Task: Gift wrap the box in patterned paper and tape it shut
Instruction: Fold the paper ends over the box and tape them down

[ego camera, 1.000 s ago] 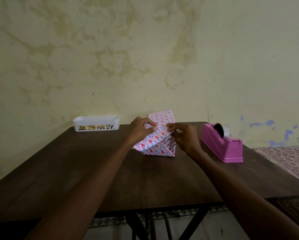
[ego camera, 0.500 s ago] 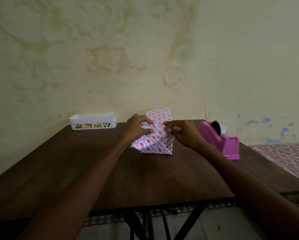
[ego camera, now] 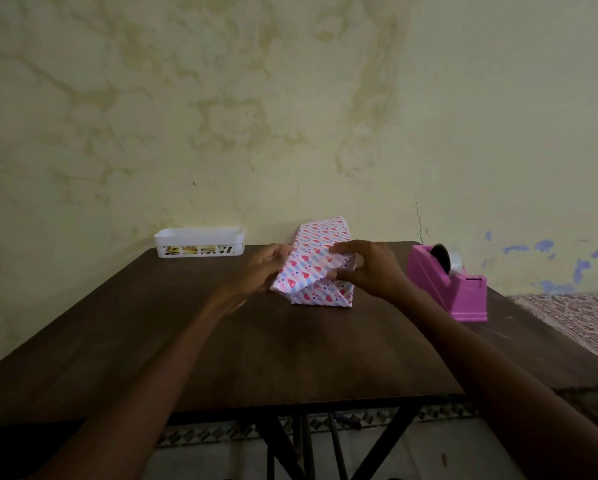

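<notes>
Two end flaps of the pink heart-patterned paper-wrapped box (ego camera: pixel 320 237), lying on the dark wooden surface (ego camera: pixel 221 341), are being folded: the left hand (ego camera: pixel 266 268) is holding one and the right hand (ego camera: pixel 370 268) is pinching the other. Next is probably taping, which calls for freeing a hand to reach the pink plastic dispenser (ego camera: pixel 446 282).

I see a dark wooden table (ego camera: pixel 290 355) | a white slotted basket (ego camera: pixel 199 235) at its far left corner, yellowish bits inside | a stained pale wall (ego camera: pixel 221 116) behind | a patterned rug (ego camera: pixel 574 315) at right
</notes>
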`<state>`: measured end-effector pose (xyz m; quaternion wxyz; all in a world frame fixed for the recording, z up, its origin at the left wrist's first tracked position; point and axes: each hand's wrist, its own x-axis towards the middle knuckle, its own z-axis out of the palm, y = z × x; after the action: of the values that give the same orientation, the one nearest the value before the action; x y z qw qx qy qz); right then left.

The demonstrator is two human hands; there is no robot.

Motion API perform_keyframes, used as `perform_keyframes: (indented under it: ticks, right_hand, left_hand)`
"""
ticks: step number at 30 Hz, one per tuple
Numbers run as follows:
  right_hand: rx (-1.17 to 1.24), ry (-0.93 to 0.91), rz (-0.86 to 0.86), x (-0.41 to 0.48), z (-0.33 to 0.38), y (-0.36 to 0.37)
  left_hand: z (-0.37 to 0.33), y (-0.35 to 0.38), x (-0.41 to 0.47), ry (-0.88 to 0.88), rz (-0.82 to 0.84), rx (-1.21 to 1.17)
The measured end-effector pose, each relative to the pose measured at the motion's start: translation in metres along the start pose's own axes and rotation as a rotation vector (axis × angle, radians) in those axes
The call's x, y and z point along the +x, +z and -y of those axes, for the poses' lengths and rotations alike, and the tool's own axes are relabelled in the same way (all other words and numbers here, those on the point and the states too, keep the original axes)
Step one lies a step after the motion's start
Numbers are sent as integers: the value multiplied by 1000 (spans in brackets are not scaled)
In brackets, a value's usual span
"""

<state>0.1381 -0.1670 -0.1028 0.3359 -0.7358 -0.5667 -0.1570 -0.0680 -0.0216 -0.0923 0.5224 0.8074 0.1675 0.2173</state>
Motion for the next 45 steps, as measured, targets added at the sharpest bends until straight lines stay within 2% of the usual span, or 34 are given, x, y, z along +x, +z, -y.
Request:
perform_keyframes:
  ticks: [3,6,9,11,14,18,23,27,28,30,31,33,40,43,45]
  right_hand:
    - [-152,-61,109,0,2,-4]
    - [-191,-90,72,5,7,-2]
    - [-219,-105,46,7,9,-2]
    - [-205,-101,49,6,8,-1]
    - [-200,-104,51,4,3,0]
    - [-185,-111,49,2,-5,-3]
    - [-177,-124,46,1,-8,2]
    - [-199,-151,65,2,-10,4]
    - [-199,-155,68,3,-10,4]
    - [-188,-150,72,2,-10,4]
    - [-185,-153,70,2,-9,5]
    - [-195,-169,62,2,-10,5]
    - [-145,-181,83,-1,-11,0]
    - [25,-69,70,1,-10,0]
    - [100,6,-7,4,-6,1]
  left_hand:
    - [25,-7,-25,13,65,-140]
    - [43,1,-38,13,27,10]
    - [52,21,-32,-9,-188,286]
    - [54,36,-20,77,-340,372]
    - [45,52,-5,78,-540,480]
    - [47,51,-8,213,-596,495]
    - [63,37,-9,341,-533,577]
    - [59,29,-10,234,-323,584]
    - [60,24,-13,267,-294,598]
    - [74,15,-9,466,-222,784]
    - [83,8,-7,500,-183,888]
    - [79,1,-10,443,-111,976]
    - [83,-4,-7,453,-98,1046]
    - [86,-5,-4,441,-88,1059]
    - [85,-3,-5,435,-89,1048]
